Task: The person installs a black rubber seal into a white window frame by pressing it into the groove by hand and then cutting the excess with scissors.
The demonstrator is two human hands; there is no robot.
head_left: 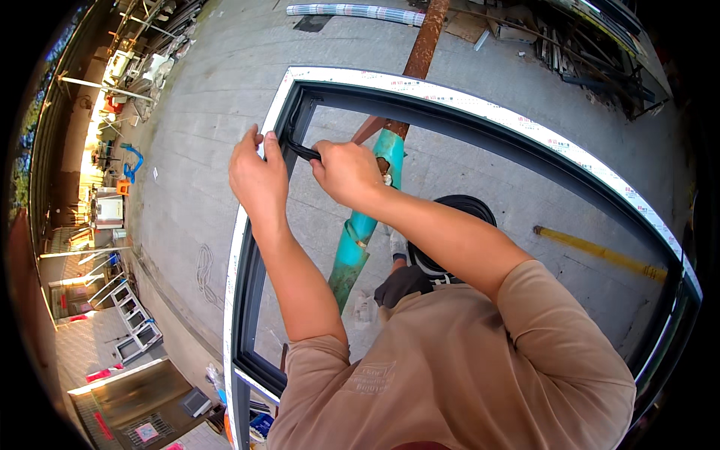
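A large dark window frame (480,120) with white protective film on its outer face lies flat in front of me. My left hand (257,176) grips the frame's left rail near the far left corner. My right hand (346,171) pinches a black rubber gasket strip (298,148) that runs into the groove at that corner. Both forearms reach up from the lower edge. A coil of black gasket (466,205) lies under the frame, partly hidden by my right arm.
A teal and rusty metal beam (364,232) runs under the frame. A yellow bar (600,253) lies on the concrete floor to the right. Metal scrap (592,45) is piled at the far right, a wrapped profile (352,10) at the top, more frames (131,315) at the left.
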